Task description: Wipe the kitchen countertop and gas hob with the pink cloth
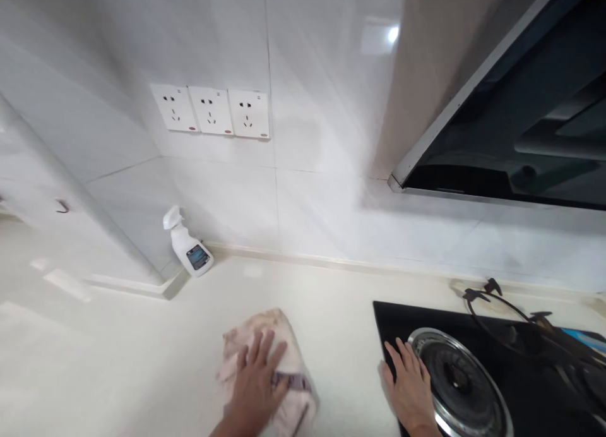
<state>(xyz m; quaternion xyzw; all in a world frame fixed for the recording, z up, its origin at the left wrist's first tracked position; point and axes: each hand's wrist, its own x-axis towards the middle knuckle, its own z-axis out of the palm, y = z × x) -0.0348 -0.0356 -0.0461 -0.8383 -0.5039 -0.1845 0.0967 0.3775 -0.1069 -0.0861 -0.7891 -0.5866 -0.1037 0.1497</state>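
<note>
The cloth (292, 362) lies on the counter (142, 361), left of the stove (530, 386). Expect it to handle soft and light; press its middle or pinch an edge. Your left hand (256, 375) presses it flat, fingers spread; your right hand (409, 383) rests at the stove's edge, holding nothing.

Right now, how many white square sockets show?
3, in one row on the white tiled wall: left socket, middle socket, right socket. The black glass hood may hide more.

The cloth (294, 400) lies on the counter (345, 336), left of the stove (525, 393).
</note>
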